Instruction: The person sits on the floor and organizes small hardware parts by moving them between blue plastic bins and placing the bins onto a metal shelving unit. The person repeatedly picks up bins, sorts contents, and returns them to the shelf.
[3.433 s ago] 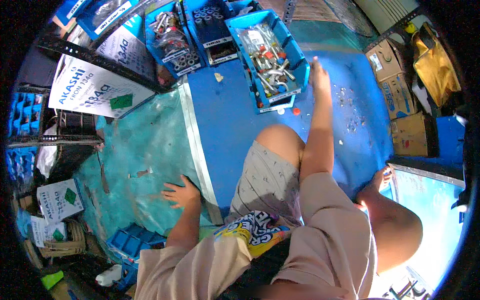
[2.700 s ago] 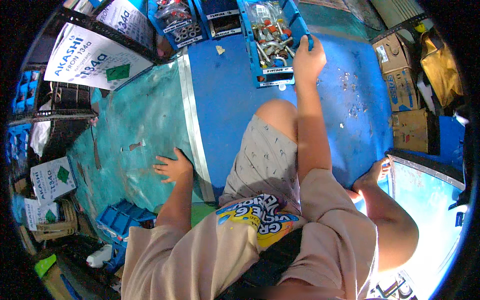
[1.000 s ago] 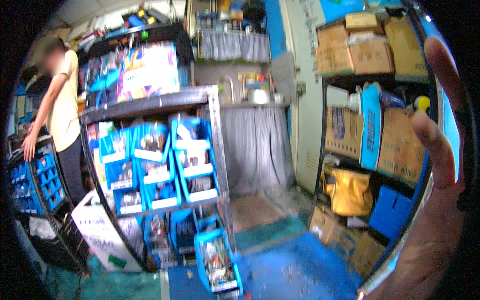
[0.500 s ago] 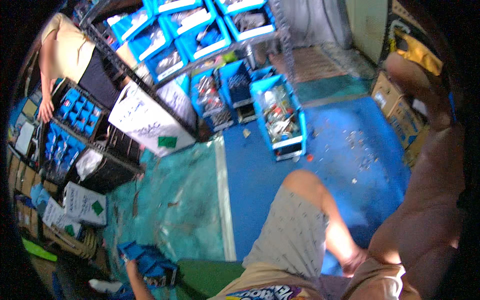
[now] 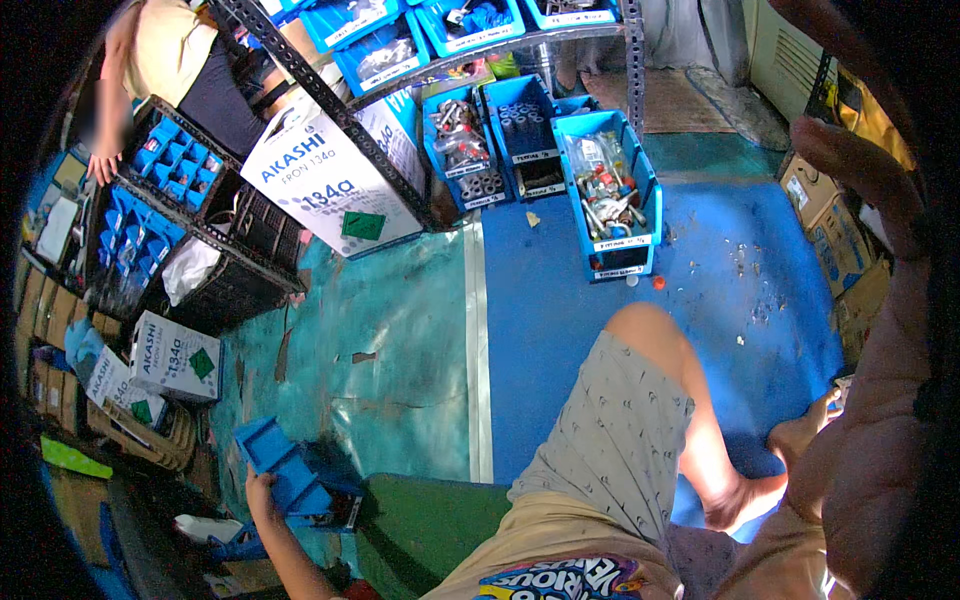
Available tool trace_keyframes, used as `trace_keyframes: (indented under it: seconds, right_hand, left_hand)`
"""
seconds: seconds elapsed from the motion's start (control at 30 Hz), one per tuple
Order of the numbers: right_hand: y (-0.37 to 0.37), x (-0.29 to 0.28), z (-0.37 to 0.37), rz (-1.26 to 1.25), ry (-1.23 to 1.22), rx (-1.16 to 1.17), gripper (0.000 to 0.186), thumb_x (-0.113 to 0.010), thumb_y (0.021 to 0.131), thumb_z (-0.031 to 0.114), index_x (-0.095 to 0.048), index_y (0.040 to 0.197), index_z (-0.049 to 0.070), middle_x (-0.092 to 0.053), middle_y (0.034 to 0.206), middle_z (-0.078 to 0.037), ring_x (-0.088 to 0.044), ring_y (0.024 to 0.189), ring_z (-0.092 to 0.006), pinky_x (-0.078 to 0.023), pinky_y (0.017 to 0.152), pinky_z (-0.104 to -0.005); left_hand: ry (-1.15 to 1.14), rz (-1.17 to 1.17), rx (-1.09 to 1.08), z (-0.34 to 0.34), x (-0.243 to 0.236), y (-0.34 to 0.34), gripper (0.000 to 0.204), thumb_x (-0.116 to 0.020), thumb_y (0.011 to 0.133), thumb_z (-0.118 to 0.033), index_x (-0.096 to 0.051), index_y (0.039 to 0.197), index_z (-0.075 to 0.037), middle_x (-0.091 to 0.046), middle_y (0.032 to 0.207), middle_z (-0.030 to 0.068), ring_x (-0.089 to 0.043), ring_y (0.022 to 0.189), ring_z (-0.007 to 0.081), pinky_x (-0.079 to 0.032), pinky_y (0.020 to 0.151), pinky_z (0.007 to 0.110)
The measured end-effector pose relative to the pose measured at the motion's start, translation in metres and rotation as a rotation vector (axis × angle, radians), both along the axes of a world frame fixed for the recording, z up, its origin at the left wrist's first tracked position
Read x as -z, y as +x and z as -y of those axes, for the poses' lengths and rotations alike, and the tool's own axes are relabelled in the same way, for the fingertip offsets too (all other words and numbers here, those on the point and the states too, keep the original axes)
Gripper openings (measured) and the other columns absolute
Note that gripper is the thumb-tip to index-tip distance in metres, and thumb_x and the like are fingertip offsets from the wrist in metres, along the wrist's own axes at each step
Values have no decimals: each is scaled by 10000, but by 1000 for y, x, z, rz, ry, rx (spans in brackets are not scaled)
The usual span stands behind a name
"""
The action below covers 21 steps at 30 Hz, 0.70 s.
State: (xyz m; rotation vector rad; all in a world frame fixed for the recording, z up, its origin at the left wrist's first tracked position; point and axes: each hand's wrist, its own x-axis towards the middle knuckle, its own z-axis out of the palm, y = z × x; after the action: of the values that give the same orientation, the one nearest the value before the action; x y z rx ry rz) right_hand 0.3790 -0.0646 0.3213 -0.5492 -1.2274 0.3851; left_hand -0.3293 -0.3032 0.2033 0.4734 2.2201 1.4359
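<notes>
My left hand [image 5: 262, 492] reaches down to the lower left and grips the edge of an empty blue plastic bin [image 5: 290, 468], which is tilted just above the teal floor. Beside it lie more blue bins [image 5: 240, 545]. My right hand [image 5: 870, 300] is raised close to the camera at the right edge; it is large and blurred, its fingers are apart, and nothing shows in it. I sit on a green seat [image 5: 430, 520] with my bare knee [image 5: 650, 335] over the blue floor.
A blue bin of metal parts [image 5: 612, 200] stands on the floor ahead, with more bins under a metal rack [image 5: 330, 110]. A white carton [image 5: 330, 185] leans on the rack. Another person [image 5: 180, 60] works at the top left. Cardboard boxes [image 5: 835, 240] stand at the right.
The view has swung from the shelves down to the floor. My left hand, earlier flat on the teal floor, now grips a blue bin. My right hand stays raised by the camera.
</notes>
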Motion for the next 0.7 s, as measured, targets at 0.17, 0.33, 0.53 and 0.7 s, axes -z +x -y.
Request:
trace_keyframes:
  seconds: [0.17, 0.33, 0.53, 0.7]
  right_hand:
    - [-3, -1, 1, -1, 9, -2, 635, -620, 866, 324, -391, 1375, 22, -452, 1360, -181, -566, 1129, -361, -479, 917, -431]
    - [-2, -4, 1, 3, 12, 5, 658, -634, 860, 334, -381, 1383, 26, -443, 1369, -177, -564, 1129, -364, -483, 908, -432]
    - [-5, -11, -3, 1, 25, 19, 687, -652, 852, 346, -368, 1393, 30, -432, 1379, -173, -562, 1129, -369, -488, 898, -432]
    - [-13, -23, -11, 17, 39, 21, 712, -666, 846, 356, -357, 1401, 34, -423, 1387, -170, -560, 1128, -372, -492, 889, -433]
  left_hand:
    - [-21, -11, 145, -54, -35, 41, 757, -460, 652, 53, -412, 1404, -13, -622, 1090, 110, -605, 880, 255, -502, 762, 339]
    - [-36, -98, 315, -113, -38, 89, 785, -453, 653, 73, -389, 1428, -28, -616, 1120, 94, -598, 916, 225, -493, 765, 302]
    - [-1, 52, 519, -210, 46, 180, 729, -501, 681, 74, -436, 1398, -38, -609, 1152, 89, -584, 979, 227, -468, 873, 340]
    - [-47, -417, 1056, -280, 107, 263, 630, -533, 643, 53, -565, 1268, -15, -403, 1447, 223, -395, 1328, 378, -300, 1110, 398]
